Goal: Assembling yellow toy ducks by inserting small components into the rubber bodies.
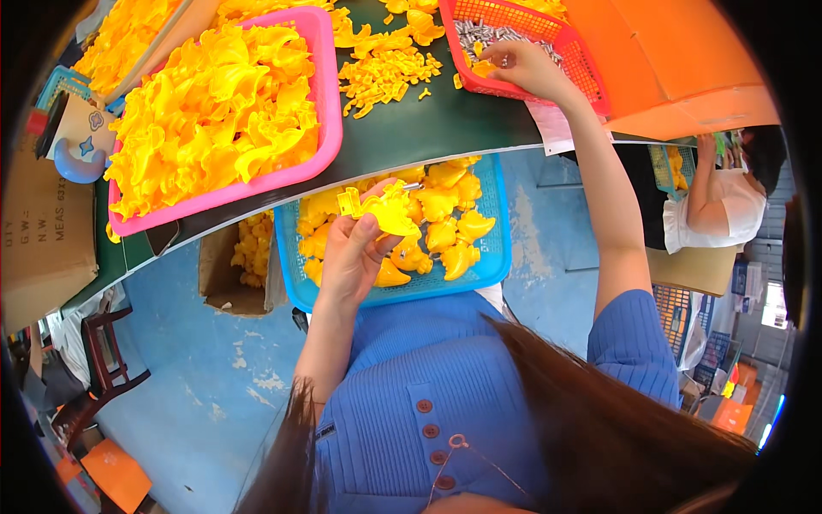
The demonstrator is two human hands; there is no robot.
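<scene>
My left hand (351, 257) is closed on a yellow molded plastic piece (390, 210), raised over a blue basket. A small silver metal part (412, 186) shows at the piece's far edge. The blue basket (503, 231) stands in front of my torso and holds many glossy yellow molded pieces (438, 202). My right hand (527, 68) reaches out to a red basket (591, 73) of small silver metal parts (492, 34). Its fingers are bent together beside small yellow pieces (483, 66); what they grip, if anything, is too small to make out.
A pink basket (330, 111) heaped with yellow pieces stands at left on the green table (479, 120). Small yellow parts (385, 77) lie loose beside it. An orange box (668, 60) stands far right. A cardboard box (214, 265) sits below the table; another person (719, 201) works at right.
</scene>
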